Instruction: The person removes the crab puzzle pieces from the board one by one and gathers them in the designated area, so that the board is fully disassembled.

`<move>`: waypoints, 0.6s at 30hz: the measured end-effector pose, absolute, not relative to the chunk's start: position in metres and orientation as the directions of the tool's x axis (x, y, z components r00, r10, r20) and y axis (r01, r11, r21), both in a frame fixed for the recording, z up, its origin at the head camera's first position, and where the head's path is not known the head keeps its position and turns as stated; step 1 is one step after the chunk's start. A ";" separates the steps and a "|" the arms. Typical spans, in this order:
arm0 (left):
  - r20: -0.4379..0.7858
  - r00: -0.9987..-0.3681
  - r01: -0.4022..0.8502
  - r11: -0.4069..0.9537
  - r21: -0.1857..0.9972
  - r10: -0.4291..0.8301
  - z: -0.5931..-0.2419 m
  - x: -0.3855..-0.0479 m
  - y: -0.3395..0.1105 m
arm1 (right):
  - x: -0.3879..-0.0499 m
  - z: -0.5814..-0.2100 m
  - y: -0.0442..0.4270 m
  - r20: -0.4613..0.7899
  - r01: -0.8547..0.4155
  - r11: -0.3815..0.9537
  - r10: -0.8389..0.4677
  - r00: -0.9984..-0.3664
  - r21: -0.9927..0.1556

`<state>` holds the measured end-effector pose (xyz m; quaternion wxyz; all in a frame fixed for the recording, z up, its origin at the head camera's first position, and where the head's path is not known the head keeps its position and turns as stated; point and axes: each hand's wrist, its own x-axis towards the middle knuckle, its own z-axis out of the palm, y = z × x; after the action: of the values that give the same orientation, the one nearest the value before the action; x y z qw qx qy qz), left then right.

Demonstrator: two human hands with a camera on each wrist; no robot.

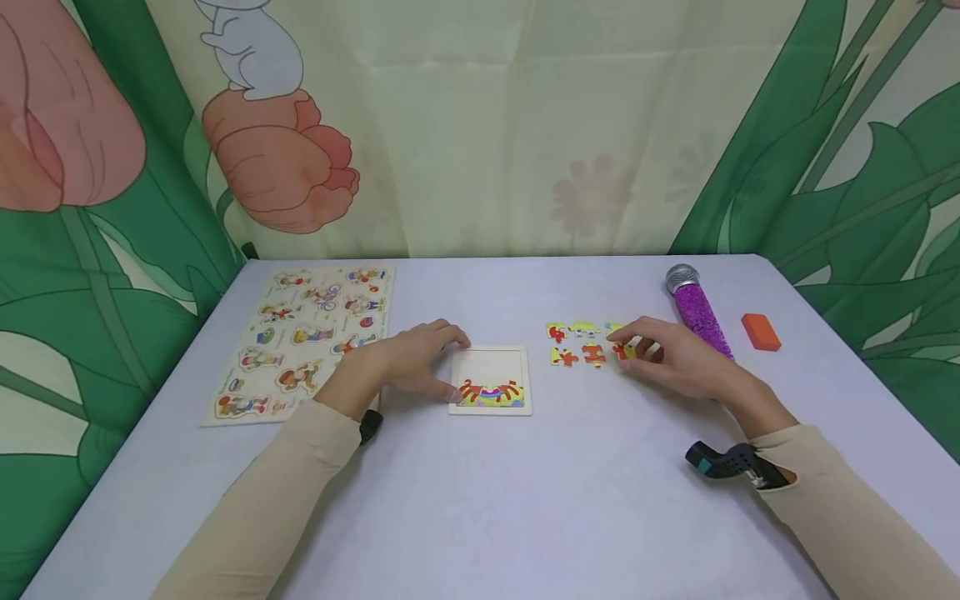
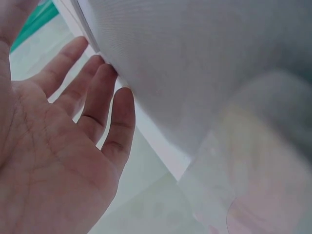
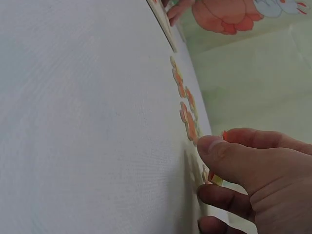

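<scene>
Head view: your left hand (image 1: pixel 408 360) is spread wide at the left side of the square puzzle tray (image 1: pixel 491 364), its thumb on the lower left corner; assembled pieces (image 1: pixel 491 397) with a rainbow fill the tray's lower part, and the upper part shows bare. Your right hand (image 1: pixel 675 357) reaches over the right end of the loose puzzle pieces (image 1: pixel 593 356), which lie in two rows to the right of the tray. Beyond it lie a purple microphone (image 1: pixel 701 317) and an orange block (image 1: pixel 761 332); a picture board (image 1: pixel 288 337) lies at your left. Left wrist view: you have your four fingers apart and nearly straight, tips at a pale edge. Right wrist view: your thumb and index finger pinch a red-and-yellow piece (image 3: pixel 216 179), near the loose ones on the table (image 3: pixel 107 117).
</scene>
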<state>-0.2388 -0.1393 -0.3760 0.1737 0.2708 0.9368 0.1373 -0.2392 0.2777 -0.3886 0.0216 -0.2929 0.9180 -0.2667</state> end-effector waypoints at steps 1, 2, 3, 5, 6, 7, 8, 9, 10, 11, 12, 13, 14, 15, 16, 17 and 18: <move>-0.253 -0.793 0.458 0.816 0.352 0.554 -0.376 -0.239 -0.139 | -0.241 -0.390 0.278 0.117 -0.531 0.684 -0.554 -0.824 -0.500; -0.257 -0.793 0.455 0.818 0.353 0.552 -0.375 -0.239 -0.138 | -0.242 -0.390 0.279 0.117 -0.535 0.682 -0.558 -0.821 -0.498; -0.259 -0.794 0.452 0.819 0.354 0.550 -0.375 -0.238 -0.138 | -0.243 -0.391 0.280 0.120 -0.541 0.680 -0.563 -0.817 -0.495; -0.262 -0.794 0.450 0.820 0.353 0.548 -0.374 -0.238 -0.138 | -0.246 -0.393 0.279 0.130 -0.553 0.674 -0.571 -0.811 -0.490; -0.261 -0.794 0.450 0.820 0.354 0.549 -0.373 -0.238 -0.139 | -0.247 -0.394 0.280 0.135 -0.558 0.673 -0.573 -0.808 -0.486; -0.262 -0.794 0.450 0.820 0.354 0.549 -0.374 -0.238 -0.138 | -0.246 -0.394 0.280 0.137 -0.560 0.673 -0.573 -0.808 -0.483; -0.264 -0.793 0.450 0.820 0.352 0.549 -0.374 -0.238 -0.138 | -0.246 -0.395 0.281 0.142 -0.564 0.671 -0.575 -0.806 -0.482; -0.263 -0.793 0.452 0.820 0.351 0.549 -0.374 -0.238 -0.138 | -0.246 -0.395 0.281 0.145 -0.565 0.671 -0.575 -0.805 -0.480; -0.262 -0.793 0.452 0.820 0.351 0.549 -0.374 -0.238 -0.138 | -0.246 -0.396 0.282 0.147 -0.565 0.670 -0.574 -0.805 -0.481; -0.261 -0.794 0.453 0.821 0.349 0.549 -0.374 -0.238 -0.138 | -0.246 -0.396 0.282 0.148 -0.565 0.671 -0.573 -0.806 -0.480; -0.260 -0.795 0.452 0.821 0.348 0.548 -0.374 -0.238 -0.137 | -0.246 -0.397 0.283 0.150 -0.564 0.672 -0.571 -0.807 -0.479; -0.259 -0.796 0.452 0.822 0.347 0.547 -0.374 -0.238 -0.137 | -0.246 -0.397 0.284 0.151 -0.564 0.672 -0.570 -0.808 -0.480; -0.260 -0.797 0.451 0.822 0.347 0.546 -0.374 -0.238 -0.137 | -0.246 -0.398 0.284 0.152 -0.563 0.671 -0.569 -0.808 -0.482; -0.260 -0.797 0.449 0.823 0.347 0.545 -0.374 -0.238 -0.137 | -0.246 -0.398 0.285 0.148 -0.558 0.675 -0.565 -0.812 -0.484; -0.261 -0.798 0.449 0.824 0.345 0.544 -0.375 -0.238 -0.137 | -0.245 -0.398 0.285 0.146 -0.555 0.675 -0.564 -0.813 -0.486; -0.262 -0.798 0.449 0.825 0.342 0.543 -0.375 -0.238 -0.137 | -0.245 -0.398 0.286 0.140 -0.551 0.678 -0.562 -0.815 -0.487; -0.263 -0.798 0.448 0.826 0.342 0.542 -0.375 -0.238 -0.137 | -0.244 -0.398 0.286 0.135 -0.547 0.680 -0.560 -0.817 -0.488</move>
<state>-0.2383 -0.1370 -0.3750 0.1773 0.2635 0.9389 0.1326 -0.2445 0.2859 -0.3983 0.0127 -0.3018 0.9165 -0.2623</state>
